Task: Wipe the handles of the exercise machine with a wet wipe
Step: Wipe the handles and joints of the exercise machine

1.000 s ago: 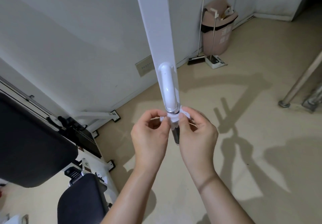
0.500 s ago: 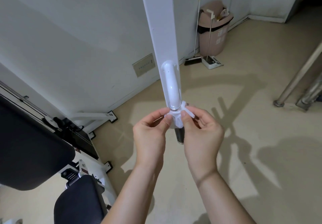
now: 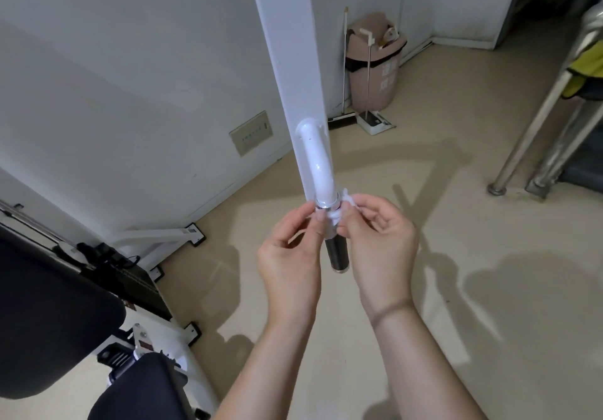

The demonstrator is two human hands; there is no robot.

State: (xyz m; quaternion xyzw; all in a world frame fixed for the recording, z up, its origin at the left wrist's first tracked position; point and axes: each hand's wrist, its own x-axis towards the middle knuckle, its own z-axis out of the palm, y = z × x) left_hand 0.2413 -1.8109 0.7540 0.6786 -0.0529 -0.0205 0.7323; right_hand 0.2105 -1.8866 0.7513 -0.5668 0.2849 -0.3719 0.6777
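The black cylindrical handle (image 3: 337,253) hangs from a curved white tube (image 3: 318,165) — a thin white wet wipe (image 3: 336,212) circles its chrome collar, ends pinched by left hand (image 3: 290,256) and right hand (image 3: 380,243).

Dim, hard shadows, wide-angle warp

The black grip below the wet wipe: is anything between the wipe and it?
Nothing visible. The wet wipe, pinched by the left hand and right hand, wraps the metal collar directly above the black grip, whose surface is bare.
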